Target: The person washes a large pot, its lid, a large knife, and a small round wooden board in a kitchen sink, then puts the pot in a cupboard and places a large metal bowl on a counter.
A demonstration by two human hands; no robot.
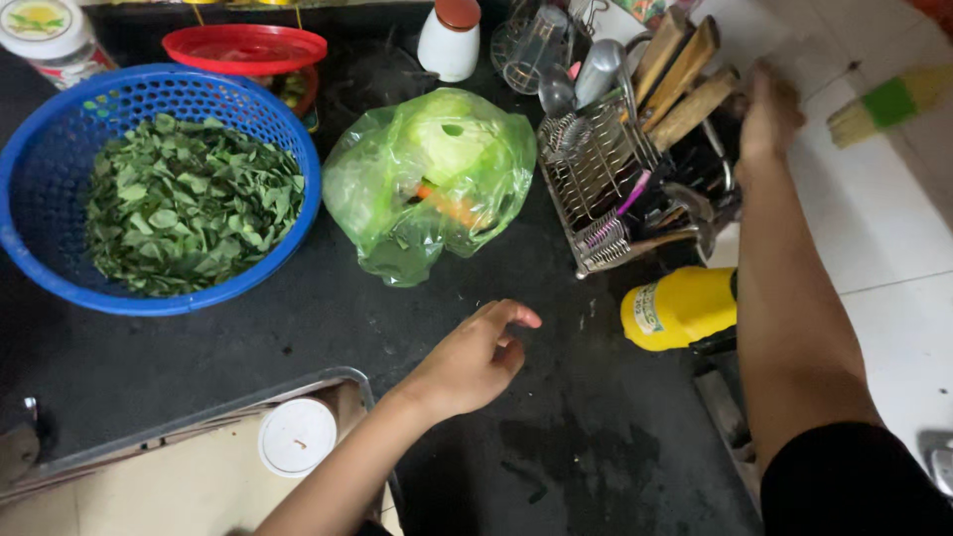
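While the left hand (472,362) hovers over the dark counter (298,328) with fingers loosely curled and empty, the right hand (769,114) reaches up to the utensil rack (596,189); its fingers are blurred, so their state cannot be told. The rack lies just left of that hand, wooden handles (685,74) slanting up-right toward it, so the right hand is far nearer. The blue basket (40,268) holds chopped leaves (189,203). The green bag (432,179) holds cabbage and a carrot. The rack holds spoons and strainers.
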